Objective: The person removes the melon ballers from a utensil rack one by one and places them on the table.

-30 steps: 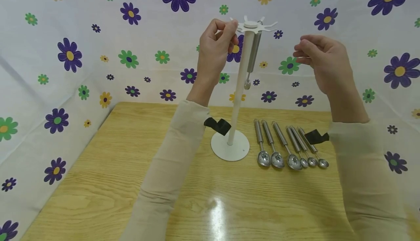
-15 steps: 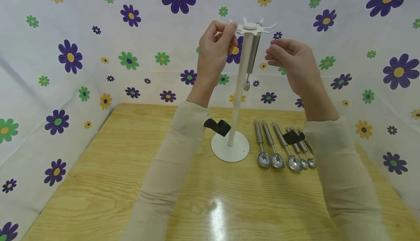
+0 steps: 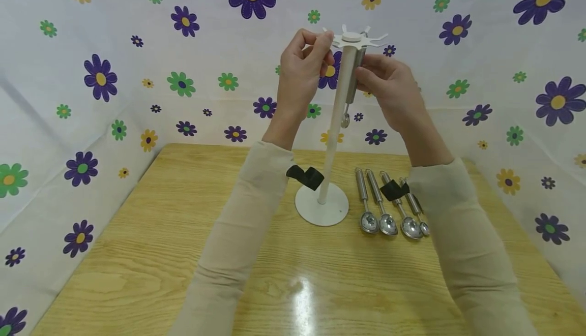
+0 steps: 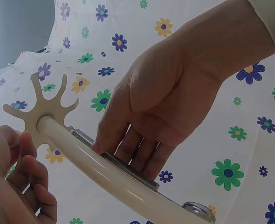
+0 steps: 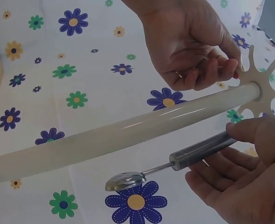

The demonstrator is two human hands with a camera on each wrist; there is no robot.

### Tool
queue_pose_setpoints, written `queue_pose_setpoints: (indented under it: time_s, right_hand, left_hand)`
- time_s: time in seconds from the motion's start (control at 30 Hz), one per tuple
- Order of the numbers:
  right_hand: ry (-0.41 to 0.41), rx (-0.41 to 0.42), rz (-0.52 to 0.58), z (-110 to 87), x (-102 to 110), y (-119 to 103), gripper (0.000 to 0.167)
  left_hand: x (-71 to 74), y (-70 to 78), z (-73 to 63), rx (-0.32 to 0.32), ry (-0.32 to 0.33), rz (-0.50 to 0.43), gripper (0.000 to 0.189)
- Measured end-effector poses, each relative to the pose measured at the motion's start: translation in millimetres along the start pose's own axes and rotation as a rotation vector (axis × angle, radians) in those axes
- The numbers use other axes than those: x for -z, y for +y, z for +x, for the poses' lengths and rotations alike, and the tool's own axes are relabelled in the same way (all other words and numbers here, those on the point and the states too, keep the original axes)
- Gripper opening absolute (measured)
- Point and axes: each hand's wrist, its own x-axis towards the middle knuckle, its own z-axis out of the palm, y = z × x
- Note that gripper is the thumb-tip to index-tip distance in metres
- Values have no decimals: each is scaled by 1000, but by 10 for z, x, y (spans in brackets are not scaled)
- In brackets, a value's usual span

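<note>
Raised left hand (image 3: pixel 299 74) pinches a prong of the white rack (image 3: pixel 336 122); right hand (image 3: pixel 389 89) grips the hanging spoon (image 5: pixel 175 164) just right of its pole.

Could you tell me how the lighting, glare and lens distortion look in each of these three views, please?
Head view: evenly lit, sharp, with a white glare patch on the table. Left wrist view: dimmer, the stand's pole bowed by the wide lens, the left hand close and soft. Right wrist view: the pole again curves, a highlight runs along it, and the spoon in the right hand is fairly crisp.
</note>
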Motion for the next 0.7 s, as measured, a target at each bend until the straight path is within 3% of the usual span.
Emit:
queue_pose_setpoints:
  time_s: [0.37, 0.7]
  right_hand:
    - [-54, 42, -70, -8, -126, 7, 36]
    - [-82, 70, -97, -4, -92, 16, 35]
  left_hand:
    - [5, -14, 11, 21, 3, -2, 13]
    - [-2, -8, 10, 27, 4, -9, 13]
